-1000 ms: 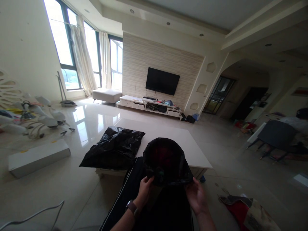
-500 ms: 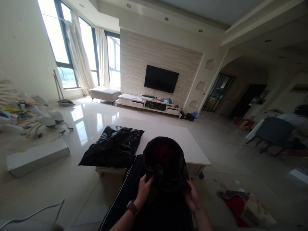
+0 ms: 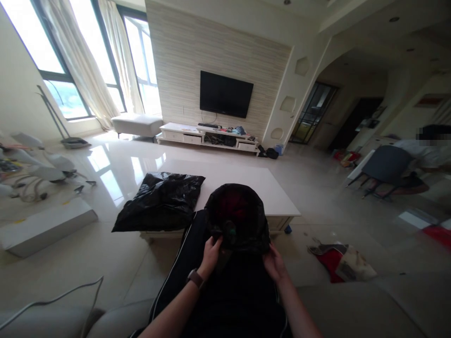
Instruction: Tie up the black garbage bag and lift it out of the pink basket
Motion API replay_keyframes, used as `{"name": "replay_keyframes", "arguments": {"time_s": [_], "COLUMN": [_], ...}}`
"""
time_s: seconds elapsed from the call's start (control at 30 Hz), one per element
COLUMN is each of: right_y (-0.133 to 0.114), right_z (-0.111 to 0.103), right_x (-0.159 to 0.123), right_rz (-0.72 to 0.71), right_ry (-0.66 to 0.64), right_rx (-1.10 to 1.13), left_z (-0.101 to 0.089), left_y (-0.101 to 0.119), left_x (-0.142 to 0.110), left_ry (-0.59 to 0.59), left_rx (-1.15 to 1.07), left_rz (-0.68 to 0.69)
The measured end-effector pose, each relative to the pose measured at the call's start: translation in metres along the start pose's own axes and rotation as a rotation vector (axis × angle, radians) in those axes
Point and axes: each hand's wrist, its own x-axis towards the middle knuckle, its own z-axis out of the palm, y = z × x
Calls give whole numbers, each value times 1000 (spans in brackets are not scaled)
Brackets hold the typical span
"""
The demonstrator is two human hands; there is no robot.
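Observation:
A black bag (image 3: 259, 216) rests at my lap, its round mouth open toward me. Deep inside it there is something dark red (image 3: 232, 202), and a small greenish patch shows lower down; neither can be made out clearly. My left hand (image 3: 212, 253) pinches the bag's near rim on the left, with a watch on that wrist. On the other side, my right hand (image 3: 275, 263) grips the rim at the lower right. A second black plastic bag (image 3: 162, 199), crumpled and bulging, lies on the left part of the white coffee table (image 3: 278, 190).
A long white box (image 3: 49, 227) lies on the floor at the left, near white equipment parts. Red and beige cloth (image 3: 341, 263) is on the floor to the right. Farther right, a person sits by a grey chair (image 3: 385, 164). A TV cabinet (image 3: 183, 137) stands along the far wall.
The view has tilted down and shifted, so the room appears higher. Both hands keep their hold on the bag's rim, and the bag stays at my lap.

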Motion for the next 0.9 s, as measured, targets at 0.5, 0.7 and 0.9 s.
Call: {"name": "replay_keyframes", "arguments": {"time_s": [0.5, 0.7, 0.9], "right_y": [-3, -5, -5], "right_z": [-25, -30, -32], "right_x": [17, 19, 19], "right_rz": [93, 117, 121], "right_ry": [-124, -162, -179], "right_rx": [72, 83, 81], "left_z": [-2, -2, -1], "left_y": [-5, -5, -5], "left_x": [-2, -1, -2], "left_ry": [-25, -15, -28], "left_rx": [78, 70, 46], "left_rz": [6, 17, 18]}}
